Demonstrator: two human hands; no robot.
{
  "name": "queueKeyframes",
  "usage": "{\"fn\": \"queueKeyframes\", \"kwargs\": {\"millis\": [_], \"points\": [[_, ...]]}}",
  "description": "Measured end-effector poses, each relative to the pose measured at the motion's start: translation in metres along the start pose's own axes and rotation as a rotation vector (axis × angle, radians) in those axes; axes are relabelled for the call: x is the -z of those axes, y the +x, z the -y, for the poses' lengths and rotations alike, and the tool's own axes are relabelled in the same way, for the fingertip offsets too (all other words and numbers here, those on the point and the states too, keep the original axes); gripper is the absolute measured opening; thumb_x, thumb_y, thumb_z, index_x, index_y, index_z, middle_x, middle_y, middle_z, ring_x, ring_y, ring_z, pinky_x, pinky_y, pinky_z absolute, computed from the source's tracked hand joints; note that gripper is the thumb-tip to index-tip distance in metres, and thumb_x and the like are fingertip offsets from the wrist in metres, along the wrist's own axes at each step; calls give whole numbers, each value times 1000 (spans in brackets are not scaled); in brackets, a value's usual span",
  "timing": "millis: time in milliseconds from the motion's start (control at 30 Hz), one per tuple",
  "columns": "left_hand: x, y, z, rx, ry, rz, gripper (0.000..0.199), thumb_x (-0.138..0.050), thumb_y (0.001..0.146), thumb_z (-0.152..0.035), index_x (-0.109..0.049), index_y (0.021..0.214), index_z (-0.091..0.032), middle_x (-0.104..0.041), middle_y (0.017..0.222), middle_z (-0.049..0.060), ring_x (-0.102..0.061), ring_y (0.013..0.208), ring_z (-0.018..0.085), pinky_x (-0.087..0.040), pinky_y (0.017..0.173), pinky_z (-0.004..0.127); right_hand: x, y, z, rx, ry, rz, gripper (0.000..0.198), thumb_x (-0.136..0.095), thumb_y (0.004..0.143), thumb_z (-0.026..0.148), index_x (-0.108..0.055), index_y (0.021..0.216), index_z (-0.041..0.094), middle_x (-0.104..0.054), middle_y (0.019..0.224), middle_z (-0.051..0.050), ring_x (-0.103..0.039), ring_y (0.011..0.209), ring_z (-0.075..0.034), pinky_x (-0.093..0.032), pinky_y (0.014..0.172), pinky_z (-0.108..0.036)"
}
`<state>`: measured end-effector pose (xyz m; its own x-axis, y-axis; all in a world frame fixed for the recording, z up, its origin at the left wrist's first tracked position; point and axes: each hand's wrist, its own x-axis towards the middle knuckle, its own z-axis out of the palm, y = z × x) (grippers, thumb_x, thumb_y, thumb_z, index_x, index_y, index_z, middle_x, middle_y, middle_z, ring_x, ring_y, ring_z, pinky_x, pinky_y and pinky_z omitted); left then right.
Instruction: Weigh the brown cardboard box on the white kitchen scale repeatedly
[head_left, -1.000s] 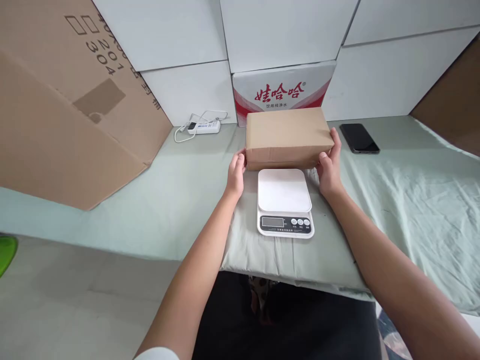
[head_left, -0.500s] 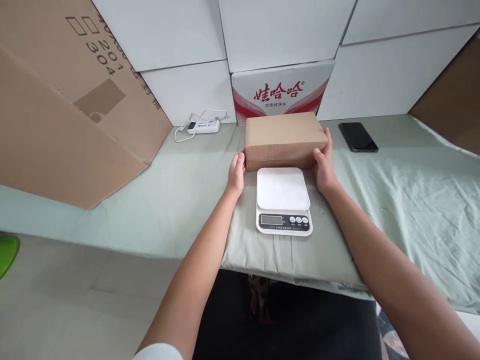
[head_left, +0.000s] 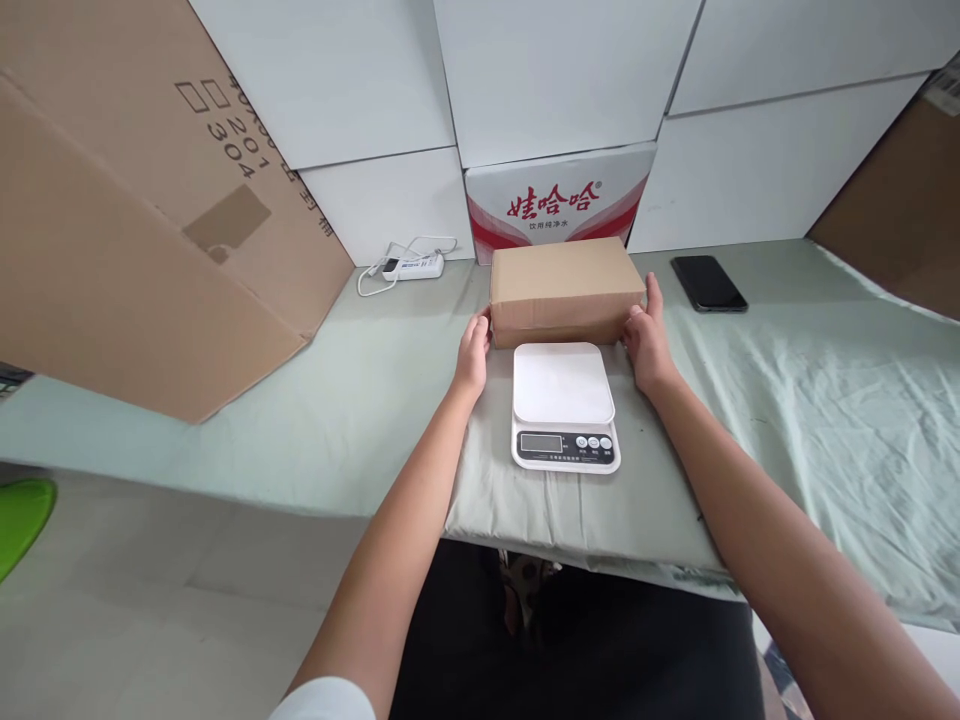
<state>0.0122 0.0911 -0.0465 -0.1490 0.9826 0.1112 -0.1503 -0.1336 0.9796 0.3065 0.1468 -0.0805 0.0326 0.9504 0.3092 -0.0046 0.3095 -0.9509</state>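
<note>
A closed brown cardboard box (head_left: 566, 290) lies on the cloth-covered table, just behind a white kitchen scale (head_left: 564, 385). My left hand (head_left: 473, 355) holds the box's left end near its front corner. At the right end, my right hand (head_left: 646, 335) is against the box, thumb at the front corner and one finger raised along the side. Some fingertips of both hands are hidden. The scale's plate is bare and its small display looks blank, with several round buttons beside it.
Behind the box stand a printed water carton (head_left: 562, 200) and stacked white boxes (head_left: 559, 80). A large cardboard carton (head_left: 142, 230) leans in from the left. A white power strip with cable (head_left: 414, 267) and a black phone (head_left: 709, 283) lie toward the back of the green cloth (head_left: 360, 420).
The camera view has shifted slightly, so everything sits a little differently in the picture. My right hand's thumb has slid slightly down at the box's corner. The box looks unmoved beside the scale.
</note>
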Motion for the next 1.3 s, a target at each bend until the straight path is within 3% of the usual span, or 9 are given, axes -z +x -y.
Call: {"fn": "queueKeyframes", "kwargs": {"millis": [167, 300, 433, 633, 833, 1067, 1300], "points": [[0, 0, 2, 4, 13, 35, 65, -52, 106, -58, -64, 159, -23, -66, 171, 10, -53, 168, 31, -43, 139, 44, -8, -5, 8, 61, -93, 10, 107, -69, 84, 82, -32, 176, 41, -39, 188, -1, -33, 178, -38, -30, 148, -64], [-2, -2, -2, -104, 21, 31, 65, -54, 102, -50, -64, 160, -23, -64, 174, 8, -53, 168, 31, -42, 140, 45, -19, -9, 23, 165, -98, 12, 114, -66, 86, 87, -22, 179, 38, -31, 191, -4, -25, 181, -37, -25, 150, -62], [-1, -12, -12, -209, 45, 40, 70, -60, 98, -54, -66, 159, -21, -62, 175, 8, -48, 171, 34, -39, 142, 45, -20, -19, 44, 281, -127, -21, 119, -65, 87, 90, -14, 182, 40, -23, 194, -3, -18, 183, -37, -17, 151, -63], [13, -59, -33, -214, 67, 122, 77, -62, 98, -61, -64, 163, -20, -66, 171, 11, -54, 167, 37, -45, 139, 50, 0, -76, 80, 286, -182, 26, 105, -66, 97, 78, -17, 182, 42, -29, 192, -7, -37, 175, -42, -37, 142, -70], [27, -114, -36, -233, 40, 162, 71, -63, 102, -61, -66, 162, -23, -66, 171, 11, -55, 166, 39, -44, 141, 55, 16, -130, 67, 275, -256, -38, 97, -64, 101, 72, -21, 182, 39, -33, 188, -14, -49, 165, -45, -43, 134, -74], [22, -136, -22, -210, 16, 153, 73, -63, 104, -64, -64, 165, -25, -60, 177, 11, -53, 168, 40, -42, 143, 58, 14, -137, 68, 352, -343, -119, 87, -59, 102, 73, -38, 175, 30, -44, 179, -17, -46, 164, -47, -36, 136, -76], [26, -135, -19, -174, 14, 117, 80, -63, 102, -65, -57, 170, -23, -55, 180, 13, -47, 172, 40, -38, 145, 57, 13, -139, 69, 348, -343, -155, 82, -62, 100, 71, -47, 170, 30, -52, 172, -18, -56, 155, -46, -44, 128, -76]]}}
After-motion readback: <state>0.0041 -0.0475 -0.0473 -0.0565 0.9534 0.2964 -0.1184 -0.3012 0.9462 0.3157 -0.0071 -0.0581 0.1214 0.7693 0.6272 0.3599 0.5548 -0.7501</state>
